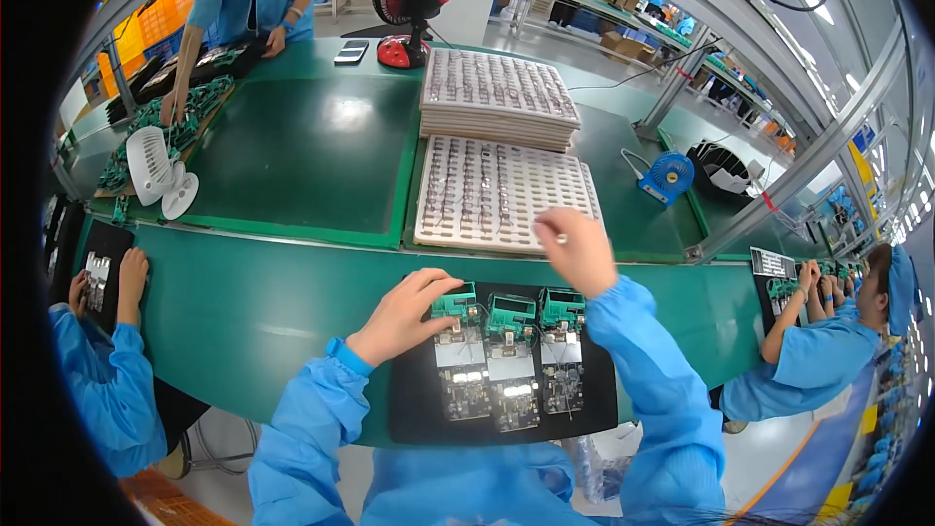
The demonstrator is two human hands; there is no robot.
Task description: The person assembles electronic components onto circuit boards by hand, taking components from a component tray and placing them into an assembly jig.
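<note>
Three circuit boards lie side by side on a black mat (409, 399): a left board (464, 380), a middle board (513, 394) and a right board (562, 370). Each has a green plastic holder at its far end and thin wires beside it. My left hand (404, 317) spans the left green holder (454, 303), index finger at its far edge and thumb at its near edge. Over the near right part of a white tray (506, 190) is my right hand (581, 253), its fingers pinched together. A tiny pale bit shows at the fingertips, too small to name. Small parts fill the tray's left rows.
Behind the tray stands a stack of similar trays (497, 93). A blue fan (668, 177), a white fan (156, 170), a red and black fan (404, 0) and a phone (352, 52) stand about. Co-workers sit left and right; another stands far left. A metal post (808, 146) rises at right.
</note>
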